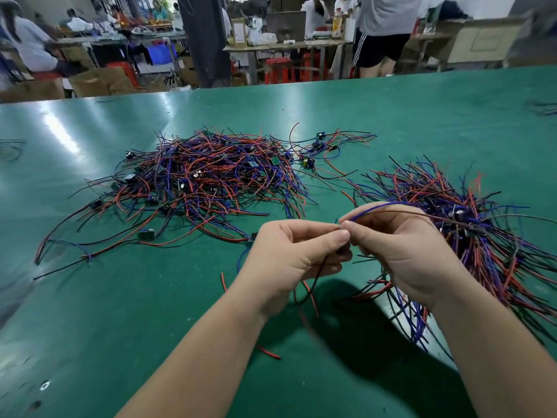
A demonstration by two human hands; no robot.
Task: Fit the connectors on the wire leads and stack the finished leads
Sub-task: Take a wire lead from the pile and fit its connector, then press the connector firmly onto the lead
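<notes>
Offcut of red wire lies on the glossy green table, nearer than the fingers. Above it the left hand pinches a thin black lead that droops in a loose curve below its fingers. The right hand, fingertips touching the left's, pinches a slim blue lead arching up and right. Just right of the fingers lies a bristling stack of red, blue and black leads. Beyond them, to the left, is a tangled heap.
</notes>
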